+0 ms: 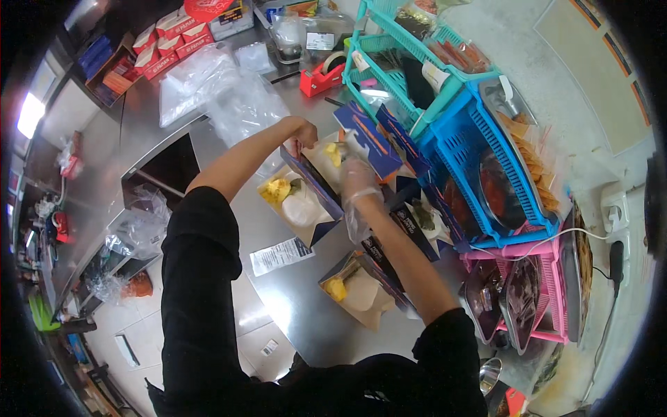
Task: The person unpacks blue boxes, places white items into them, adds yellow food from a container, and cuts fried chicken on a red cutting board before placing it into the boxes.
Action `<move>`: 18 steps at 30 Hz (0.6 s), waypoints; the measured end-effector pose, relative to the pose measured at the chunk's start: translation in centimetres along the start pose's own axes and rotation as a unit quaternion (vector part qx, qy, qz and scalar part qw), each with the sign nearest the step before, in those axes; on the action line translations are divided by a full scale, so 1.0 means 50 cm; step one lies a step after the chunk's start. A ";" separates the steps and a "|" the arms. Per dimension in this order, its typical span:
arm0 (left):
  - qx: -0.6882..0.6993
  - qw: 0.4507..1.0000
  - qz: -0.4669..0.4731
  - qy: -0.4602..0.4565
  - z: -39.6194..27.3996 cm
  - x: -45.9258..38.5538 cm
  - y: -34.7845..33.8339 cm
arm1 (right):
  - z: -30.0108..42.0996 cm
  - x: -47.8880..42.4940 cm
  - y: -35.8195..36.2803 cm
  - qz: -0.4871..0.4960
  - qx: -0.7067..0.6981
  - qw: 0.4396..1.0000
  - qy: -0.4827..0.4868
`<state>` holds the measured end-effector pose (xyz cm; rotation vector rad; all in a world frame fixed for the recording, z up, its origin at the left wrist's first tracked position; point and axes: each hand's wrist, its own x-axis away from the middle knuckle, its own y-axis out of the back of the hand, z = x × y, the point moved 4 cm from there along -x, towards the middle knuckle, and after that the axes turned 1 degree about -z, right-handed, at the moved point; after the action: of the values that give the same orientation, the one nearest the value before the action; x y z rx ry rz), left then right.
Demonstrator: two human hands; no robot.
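My left hand [302,136] is bare and pinches the far corner of an open paper food box [318,180] with dark blue outer walls. My right hand [360,180], in a clear plastic glove, reaches over that box; its fingers are blurred, and whether they hold anything is hidden. Yellow food [332,154] shows inside, between my hands. Just left stands another open box holding a white rice mound [303,207] and yellow egg-like food [277,189]. Nearer me, a third open box [359,318] contains yellow food [336,288] and a pale round portion [361,292].
Beyond my right forearm, another box holds rice and green leaves [424,216]. A printed slip [281,255] lies on the steel counter [281,297]. Teal [385,73], blue [484,172] and pink baskets [550,281] line the right. Plastic bags [250,104] and a red tape dispenser [322,78] are behind.
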<state>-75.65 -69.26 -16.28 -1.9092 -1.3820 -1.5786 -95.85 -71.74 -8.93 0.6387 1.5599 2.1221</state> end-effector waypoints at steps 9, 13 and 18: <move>0.015 1.000 -0.004 0.010 0.026 0.077 -0.016 | 0.051 0.056 0.085 0.007 -0.054 0.998 0.035; 0.013 0.999 -0.036 0.027 0.004 0.082 -0.017 | 0.014 0.047 0.050 -0.048 -0.053 0.995 0.062; -0.054 0.981 -0.177 0.061 0.055 0.090 0.030 | 0.016 0.089 0.087 -0.088 -0.094 0.988 0.084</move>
<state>-73.14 -65.84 -12.78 -1.6555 -1.6834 -1.9326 -99.24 -69.76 -4.04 0.2551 1.4198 2.1992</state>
